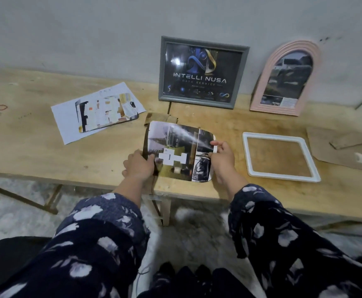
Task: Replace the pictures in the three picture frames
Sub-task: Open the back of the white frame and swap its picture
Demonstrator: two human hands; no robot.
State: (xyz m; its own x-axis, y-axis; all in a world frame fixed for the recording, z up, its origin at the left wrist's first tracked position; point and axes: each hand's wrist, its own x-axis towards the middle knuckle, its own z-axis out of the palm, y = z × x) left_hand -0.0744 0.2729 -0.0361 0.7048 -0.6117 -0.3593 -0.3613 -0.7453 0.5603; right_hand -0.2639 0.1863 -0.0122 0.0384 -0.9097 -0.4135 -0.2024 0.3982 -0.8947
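A glossy picture (pixel 179 150) with rounded corners lies over a brown backing board (pixel 154 118) at the table's front middle. My left hand (pixel 140 165) grips its left edge, thumb on top. My right hand (pixel 222 159) pinches its right edge. An empty white frame (pixel 281 176) lies flat to the right. A grey frame (pixel 202 72) with a dark poster leans on the wall. A pink arched frame (pixel 287 77) with a dark photo leans beside it.
A second rounded picture (pixel 106 114) lies on a white sheet (pixel 68 121) at the left of the wooden table (pixel 35 147). A brown backing board (pixel 343 147) with a stand rests at the far right. The table's front edge is just below my hands.
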